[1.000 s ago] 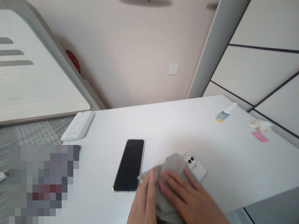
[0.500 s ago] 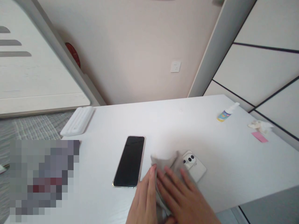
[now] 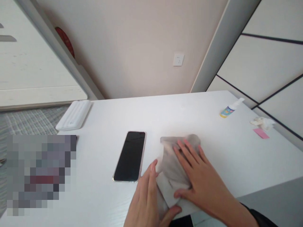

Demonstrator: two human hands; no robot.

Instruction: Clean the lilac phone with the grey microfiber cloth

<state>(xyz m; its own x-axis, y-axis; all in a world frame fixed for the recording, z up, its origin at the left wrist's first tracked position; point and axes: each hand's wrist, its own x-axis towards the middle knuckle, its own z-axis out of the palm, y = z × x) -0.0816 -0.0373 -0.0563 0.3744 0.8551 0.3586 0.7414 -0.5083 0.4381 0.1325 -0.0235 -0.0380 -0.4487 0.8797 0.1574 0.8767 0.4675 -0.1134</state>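
The left hand (image 3: 146, 197) and right hand (image 3: 201, 171) lie open, fingers spread, on one grey cloth (image 3: 175, 160) at the table's (image 3: 189, 110) near edge; one phone (image 3: 129, 156) lies just left, one spray bottle (image 3: 228, 108) near the far right corner.

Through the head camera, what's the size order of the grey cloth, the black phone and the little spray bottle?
Largest to smallest: the grey cloth, the black smartphone, the small spray bottle. The bottle sits farther away, so its true size is less sure.
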